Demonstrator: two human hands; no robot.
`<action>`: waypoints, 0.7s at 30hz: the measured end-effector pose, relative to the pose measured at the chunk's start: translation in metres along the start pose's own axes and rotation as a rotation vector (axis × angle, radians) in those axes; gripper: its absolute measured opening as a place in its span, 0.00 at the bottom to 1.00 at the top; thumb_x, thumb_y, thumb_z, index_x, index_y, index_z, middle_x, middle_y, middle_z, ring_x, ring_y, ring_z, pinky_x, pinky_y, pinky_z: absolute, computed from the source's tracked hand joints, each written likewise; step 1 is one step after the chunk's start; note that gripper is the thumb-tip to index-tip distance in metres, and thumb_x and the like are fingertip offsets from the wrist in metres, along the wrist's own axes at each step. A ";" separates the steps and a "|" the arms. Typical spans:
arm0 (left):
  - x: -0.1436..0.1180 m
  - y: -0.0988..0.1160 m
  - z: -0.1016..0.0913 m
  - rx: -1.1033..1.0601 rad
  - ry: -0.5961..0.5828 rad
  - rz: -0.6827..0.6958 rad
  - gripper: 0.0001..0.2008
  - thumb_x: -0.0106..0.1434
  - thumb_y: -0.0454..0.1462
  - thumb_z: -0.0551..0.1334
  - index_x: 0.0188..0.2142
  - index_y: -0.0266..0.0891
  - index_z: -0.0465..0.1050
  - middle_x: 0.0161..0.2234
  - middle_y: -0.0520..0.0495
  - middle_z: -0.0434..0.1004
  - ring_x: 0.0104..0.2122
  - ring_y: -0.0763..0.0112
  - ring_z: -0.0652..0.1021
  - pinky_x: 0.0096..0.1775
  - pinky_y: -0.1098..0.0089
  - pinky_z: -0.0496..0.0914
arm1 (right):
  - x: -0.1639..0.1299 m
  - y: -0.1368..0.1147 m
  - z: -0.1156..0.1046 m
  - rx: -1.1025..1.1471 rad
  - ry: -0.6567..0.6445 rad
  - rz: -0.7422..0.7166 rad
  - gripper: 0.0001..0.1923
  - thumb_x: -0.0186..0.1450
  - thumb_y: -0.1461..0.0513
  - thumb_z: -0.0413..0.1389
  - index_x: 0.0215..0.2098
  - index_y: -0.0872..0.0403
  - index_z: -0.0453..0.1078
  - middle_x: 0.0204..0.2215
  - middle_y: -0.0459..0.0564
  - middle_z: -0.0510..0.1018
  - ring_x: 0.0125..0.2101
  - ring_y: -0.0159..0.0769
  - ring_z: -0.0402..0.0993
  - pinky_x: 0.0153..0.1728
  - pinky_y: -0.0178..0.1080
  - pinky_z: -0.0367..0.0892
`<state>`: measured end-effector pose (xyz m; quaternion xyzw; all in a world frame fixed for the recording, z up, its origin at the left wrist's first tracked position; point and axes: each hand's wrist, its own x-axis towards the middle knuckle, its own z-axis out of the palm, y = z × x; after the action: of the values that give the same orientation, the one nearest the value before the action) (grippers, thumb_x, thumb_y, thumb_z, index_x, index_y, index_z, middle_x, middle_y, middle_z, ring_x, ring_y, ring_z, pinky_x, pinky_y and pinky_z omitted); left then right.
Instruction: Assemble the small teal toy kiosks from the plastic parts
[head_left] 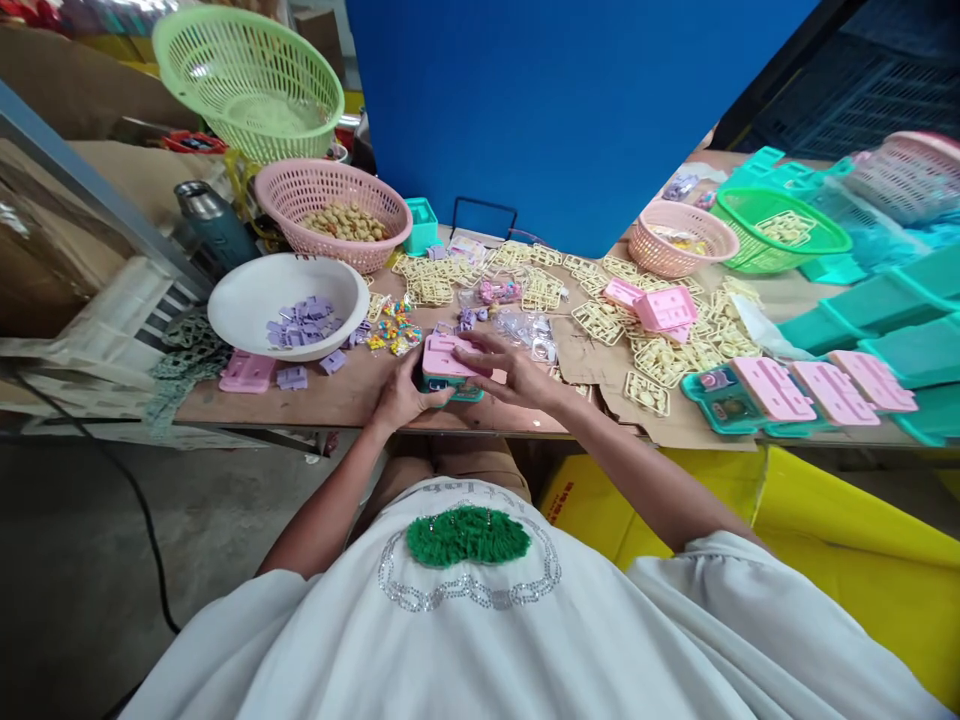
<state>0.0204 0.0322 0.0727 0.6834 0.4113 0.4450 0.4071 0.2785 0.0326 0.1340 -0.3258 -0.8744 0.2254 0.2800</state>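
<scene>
A small plastic toy box (444, 355) with a pink top and a teal base rests at the table's front edge, between my hands. My left hand (403, 396) grips its left side, thumb along the front. My right hand (514, 372) lies over the top and right side, its fingers stretched out across the pink surface. Just left of the box are small colourful beads (394, 328). Behind it sit purple pieces (466, 318) and a clear plastic bag (525, 328). What lies inside the box is hidden.
A white bowl (225, 305) of purple parts stands left, with a pink basket (274, 190) behind. Cream plastic frames (427, 280) spread across the table (330, 400). Several pink-topped teal boxes (776, 388) line the right. A blue panel (555, 110) rises at the back.
</scene>
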 end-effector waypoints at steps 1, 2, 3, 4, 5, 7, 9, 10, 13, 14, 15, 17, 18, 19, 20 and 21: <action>0.000 0.000 0.000 0.003 -0.001 0.000 0.44 0.52 0.47 0.78 0.66 0.37 0.71 0.64 0.35 0.78 0.63 0.46 0.78 0.67 0.50 0.71 | -0.001 0.001 0.001 0.003 0.010 0.003 0.29 0.78 0.45 0.52 0.70 0.49 0.72 0.73 0.66 0.66 0.72 0.55 0.66 0.69 0.61 0.67; 0.000 -0.001 -0.001 0.004 -0.005 0.000 0.44 0.52 0.47 0.78 0.66 0.37 0.71 0.64 0.35 0.78 0.63 0.46 0.78 0.67 0.51 0.71 | -0.001 0.002 0.001 0.008 0.007 -0.002 0.28 0.78 0.45 0.52 0.69 0.49 0.73 0.73 0.66 0.65 0.72 0.55 0.66 0.69 0.61 0.66; 0.000 -0.001 -0.001 0.002 -0.009 0.000 0.44 0.52 0.47 0.78 0.66 0.37 0.71 0.64 0.35 0.78 0.64 0.46 0.78 0.67 0.51 0.70 | -0.001 0.004 0.000 0.011 -0.011 -0.013 0.28 0.78 0.45 0.54 0.69 0.49 0.73 0.73 0.66 0.65 0.72 0.55 0.65 0.69 0.61 0.66; 0.001 0.000 -0.001 -0.002 -0.014 -0.001 0.44 0.53 0.47 0.78 0.66 0.36 0.70 0.64 0.35 0.78 0.64 0.46 0.78 0.67 0.51 0.70 | 0.000 0.006 -0.002 0.010 -0.039 -0.026 0.29 0.77 0.45 0.55 0.69 0.49 0.73 0.73 0.66 0.65 0.72 0.56 0.65 0.69 0.61 0.66; 0.001 0.000 -0.001 -0.006 -0.019 -0.003 0.44 0.53 0.47 0.77 0.66 0.36 0.70 0.64 0.35 0.78 0.64 0.47 0.78 0.67 0.52 0.70 | 0.002 0.008 -0.005 0.003 -0.069 -0.038 0.30 0.76 0.45 0.56 0.70 0.48 0.72 0.73 0.67 0.66 0.72 0.57 0.65 0.69 0.62 0.66; 0.001 0.001 -0.002 -0.011 -0.026 -0.003 0.44 0.54 0.47 0.77 0.66 0.35 0.70 0.64 0.34 0.78 0.64 0.47 0.78 0.67 0.52 0.70 | 0.004 0.012 -0.009 -0.021 -0.110 -0.052 0.31 0.75 0.45 0.58 0.71 0.48 0.71 0.72 0.68 0.66 0.71 0.59 0.66 0.67 0.62 0.68; 0.002 0.002 -0.002 -0.008 -0.026 0.004 0.44 0.54 0.46 0.77 0.66 0.35 0.70 0.64 0.34 0.78 0.64 0.47 0.78 0.67 0.53 0.70 | 0.005 0.012 -0.011 -0.035 -0.102 -0.058 0.30 0.75 0.46 0.58 0.71 0.48 0.71 0.71 0.68 0.67 0.70 0.58 0.68 0.67 0.61 0.69; 0.002 0.002 -0.002 -0.007 -0.024 0.009 0.44 0.54 0.47 0.77 0.66 0.36 0.70 0.64 0.35 0.78 0.64 0.47 0.78 0.67 0.53 0.70 | 0.005 0.011 -0.011 -0.028 -0.087 -0.059 0.29 0.75 0.47 0.58 0.70 0.49 0.73 0.71 0.68 0.68 0.69 0.58 0.69 0.66 0.60 0.69; 0.001 0.000 -0.001 -0.013 -0.013 0.018 0.43 0.54 0.47 0.77 0.66 0.37 0.71 0.64 0.35 0.78 0.64 0.48 0.78 0.67 0.53 0.70 | 0.006 0.007 -0.013 0.054 -0.030 -0.029 0.26 0.75 0.46 0.59 0.65 0.48 0.78 0.69 0.66 0.71 0.68 0.56 0.71 0.66 0.59 0.69; 0.001 -0.002 0.000 -0.021 -0.011 0.016 0.42 0.54 0.47 0.77 0.66 0.37 0.71 0.63 0.36 0.78 0.63 0.48 0.78 0.66 0.53 0.71 | 0.007 0.006 -0.014 0.099 -0.013 -0.008 0.26 0.75 0.45 0.59 0.64 0.47 0.78 0.68 0.64 0.72 0.67 0.56 0.72 0.66 0.58 0.70; 0.001 -0.003 0.001 -0.031 -0.009 0.014 0.42 0.54 0.46 0.77 0.65 0.37 0.71 0.62 0.36 0.79 0.62 0.49 0.79 0.65 0.53 0.72 | 0.008 0.004 -0.016 0.144 -0.001 0.010 0.26 0.74 0.45 0.60 0.64 0.46 0.79 0.68 0.63 0.73 0.67 0.55 0.73 0.66 0.57 0.70; 0.001 -0.005 0.001 -0.047 -0.006 0.005 0.41 0.54 0.46 0.78 0.65 0.38 0.72 0.61 0.36 0.80 0.59 0.50 0.80 0.63 0.54 0.74 | 0.011 0.002 -0.022 0.208 0.004 0.028 0.25 0.73 0.45 0.62 0.63 0.45 0.79 0.67 0.61 0.74 0.66 0.54 0.73 0.65 0.56 0.71; 0.001 -0.006 0.002 -0.051 -0.007 0.002 0.41 0.54 0.46 0.78 0.65 0.38 0.72 0.60 0.37 0.81 0.59 0.50 0.81 0.62 0.54 0.74 | 0.011 0.001 -0.023 0.220 -0.002 0.027 0.25 0.72 0.44 0.63 0.63 0.44 0.80 0.67 0.61 0.74 0.66 0.54 0.73 0.65 0.56 0.71; 0.000 -0.006 0.002 -0.052 -0.007 0.002 0.41 0.54 0.46 0.78 0.65 0.39 0.72 0.60 0.37 0.80 0.59 0.50 0.80 0.63 0.54 0.74 | 0.011 0.001 -0.024 0.218 -0.009 0.021 0.26 0.72 0.44 0.63 0.62 0.44 0.80 0.67 0.61 0.74 0.66 0.55 0.73 0.65 0.56 0.71; 0.000 -0.006 0.002 -0.050 -0.008 0.004 0.42 0.54 0.46 0.78 0.65 0.39 0.72 0.61 0.37 0.80 0.60 0.50 0.80 0.64 0.54 0.73 | 0.011 0.000 -0.024 0.209 -0.011 0.017 0.26 0.71 0.44 0.64 0.62 0.44 0.80 0.67 0.61 0.74 0.66 0.56 0.73 0.65 0.57 0.71; 0.000 -0.006 0.001 -0.047 -0.010 0.007 0.42 0.54 0.46 0.78 0.65 0.39 0.72 0.62 0.37 0.80 0.61 0.50 0.79 0.65 0.54 0.72 | 0.010 0.000 -0.022 0.199 -0.005 0.014 0.26 0.70 0.43 0.64 0.61 0.44 0.81 0.67 0.61 0.74 0.66 0.56 0.73 0.65 0.58 0.71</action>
<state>0.0206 0.0343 0.0671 0.6775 0.3963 0.4523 0.4235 0.2868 0.0442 0.1536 -0.3020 -0.8460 0.3142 0.3073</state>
